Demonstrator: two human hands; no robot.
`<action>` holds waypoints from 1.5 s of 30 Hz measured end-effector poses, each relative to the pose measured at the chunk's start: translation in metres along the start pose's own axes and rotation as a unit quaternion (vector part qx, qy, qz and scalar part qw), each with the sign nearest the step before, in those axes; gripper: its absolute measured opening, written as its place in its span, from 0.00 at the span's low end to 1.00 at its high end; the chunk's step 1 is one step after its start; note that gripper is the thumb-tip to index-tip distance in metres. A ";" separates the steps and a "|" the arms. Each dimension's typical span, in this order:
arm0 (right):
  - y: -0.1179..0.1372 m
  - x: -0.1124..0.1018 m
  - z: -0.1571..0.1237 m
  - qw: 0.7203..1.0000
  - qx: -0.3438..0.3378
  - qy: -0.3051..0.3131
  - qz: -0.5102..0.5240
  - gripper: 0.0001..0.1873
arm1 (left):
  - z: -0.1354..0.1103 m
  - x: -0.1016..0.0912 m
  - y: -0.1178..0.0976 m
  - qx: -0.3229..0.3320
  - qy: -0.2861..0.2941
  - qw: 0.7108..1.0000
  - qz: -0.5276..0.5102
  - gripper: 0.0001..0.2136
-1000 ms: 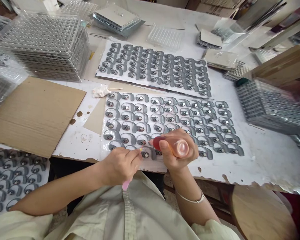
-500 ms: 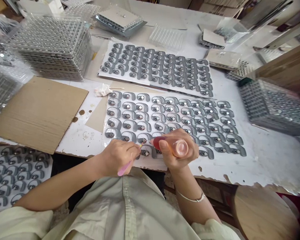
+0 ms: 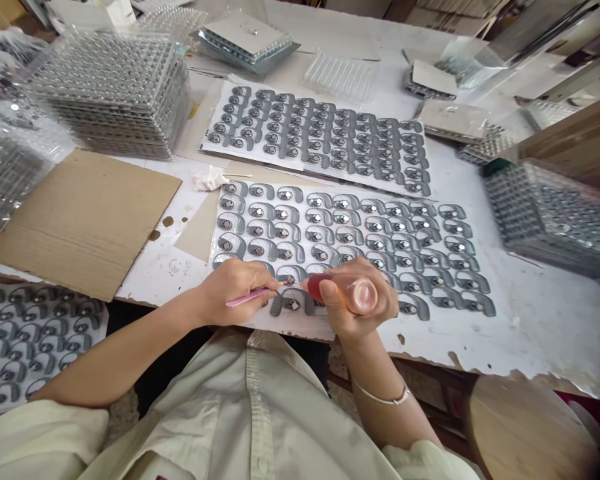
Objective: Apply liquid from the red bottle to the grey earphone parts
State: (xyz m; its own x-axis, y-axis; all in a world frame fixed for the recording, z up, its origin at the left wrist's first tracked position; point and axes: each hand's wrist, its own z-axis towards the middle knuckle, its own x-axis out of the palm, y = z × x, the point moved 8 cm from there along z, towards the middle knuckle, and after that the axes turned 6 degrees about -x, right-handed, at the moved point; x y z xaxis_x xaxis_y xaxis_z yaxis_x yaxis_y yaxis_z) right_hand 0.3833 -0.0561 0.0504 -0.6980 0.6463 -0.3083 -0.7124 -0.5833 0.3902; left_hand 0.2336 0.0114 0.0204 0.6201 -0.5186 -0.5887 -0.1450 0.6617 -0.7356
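Observation:
My left hand (image 3: 233, 288) is closed round a thin pink stick (image 3: 250, 297), its tip near a grey hook-shaped part (image 3: 291, 301) in the nearest row. My right hand (image 3: 360, 303) is wrapped round a small clear bottle with reddish liquid (image 3: 347, 292), its nozzle pointing left toward the stick's tip. Both hands rest over a white sheet (image 3: 490, 320) covered with several rows of grey hook-shaped parts with shiny metal centres.
A second sheet of grey parts (image 3: 320, 137) lies behind, a third (image 3: 35, 333) at lower left. A brown cardboard piece (image 3: 87, 217) lies left. Stacks of clear trays with metal pieces (image 3: 113, 87) stand at back left and at right (image 3: 545, 213). A white wad (image 3: 209, 179) lies nearby.
My left hand has turned and shifted left and up, so the pink stick now lies flatter with its tip at the parts. The right hand with the bottle has barely moved.

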 end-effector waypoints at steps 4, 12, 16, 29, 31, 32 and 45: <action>0.000 0.000 -0.001 1.000 -0.004 -0.002 0.006 0.10 | 0.003 -0.001 0.011 -0.033 0.018 0.999 -0.018 0.03; -0.002 0.001 -0.003 0.999 -0.001 -0.001 0.035 0.11 | 0.006 -0.005 0.019 -0.043 0.008 0.997 -0.069 0.03; -0.004 0.001 -0.004 0.999 0.008 -0.006 0.045 0.11 | 0.006 -0.004 0.021 -0.054 0.015 0.995 -0.079 0.03; -0.009 -0.001 -0.009 0.999 0.026 -0.017 0.026 0.08 | 0.004 -0.001 0.025 -0.076 0.028 0.994 -0.079 0.04; -0.010 0.000 -0.009 0.999 0.031 -0.007 0.026 0.08 | 0.004 -0.001 0.025 -0.076 0.029 0.994 -0.077 0.04; -0.010 0.001 -0.010 0.999 0.034 -0.004 0.027 0.08 | 0.004 -0.001 0.025 -0.074 0.029 0.994 -0.075 0.04; -0.005 0.005 -0.007 1.000 0.005 0.002 0.016 0.09 | 0.004 -0.002 0.025 -0.073 0.020 0.994 -0.079 0.04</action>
State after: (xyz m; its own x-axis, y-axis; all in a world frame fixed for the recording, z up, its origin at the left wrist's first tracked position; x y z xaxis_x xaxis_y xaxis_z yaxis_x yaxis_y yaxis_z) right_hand 0.3828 -0.0537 0.0407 -0.7214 0.6247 -0.2989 -0.6882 -0.5988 0.4097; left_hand 0.2316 0.0314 0.0048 0.6134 -0.6327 -0.4727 -0.1604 0.4862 -0.8590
